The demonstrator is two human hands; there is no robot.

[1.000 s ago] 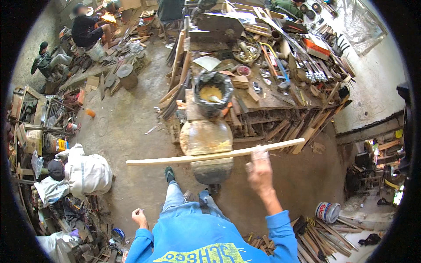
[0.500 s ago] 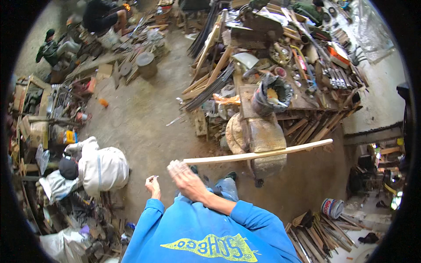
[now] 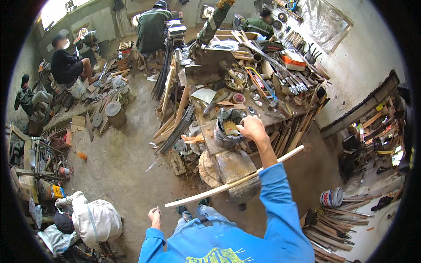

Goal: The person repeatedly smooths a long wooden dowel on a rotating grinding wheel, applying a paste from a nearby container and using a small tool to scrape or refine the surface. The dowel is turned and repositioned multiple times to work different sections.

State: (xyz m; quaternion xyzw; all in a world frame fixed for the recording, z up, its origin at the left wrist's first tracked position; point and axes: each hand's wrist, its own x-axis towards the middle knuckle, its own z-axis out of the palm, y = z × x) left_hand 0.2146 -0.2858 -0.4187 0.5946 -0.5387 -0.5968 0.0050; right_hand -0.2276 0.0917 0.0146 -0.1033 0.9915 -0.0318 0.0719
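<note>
My right hand (image 3: 253, 128) reaches out to the dark, bag-lined bucket (image 3: 224, 139) at the front of the workbench. Its fingers are closed at the bucket's rim, beside a whitish thing inside; what they grip is hidden. Yellowish material (image 3: 230, 127) shows in the bucket. Low at my left side, my left hand (image 3: 155, 217) is closed in a pinch, on something too small to name. A long, pale, slightly curved wooden strip (image 3: 219, 189) lies across the worn rounded block (image 3: 237, 165) in front of me, touched by neither hand; my right forearm passes over its far end.
Tools and wood crowd the workbench (image 3: 267, 118). A person in white (image 3: 94, 219) bends down at the left; others sit or work at the back. Wooden lengths (image 3: 326, 236) and a white bucket (image 3: 332, 197) lie at the lower right. A round stump (image 3: 115, 115) stands farther back.
My right hand has left the near end of the wooden strip and stretched forward right to the bucket. My left hand stays low at the left. The view has tilted up and shifted.
</note>
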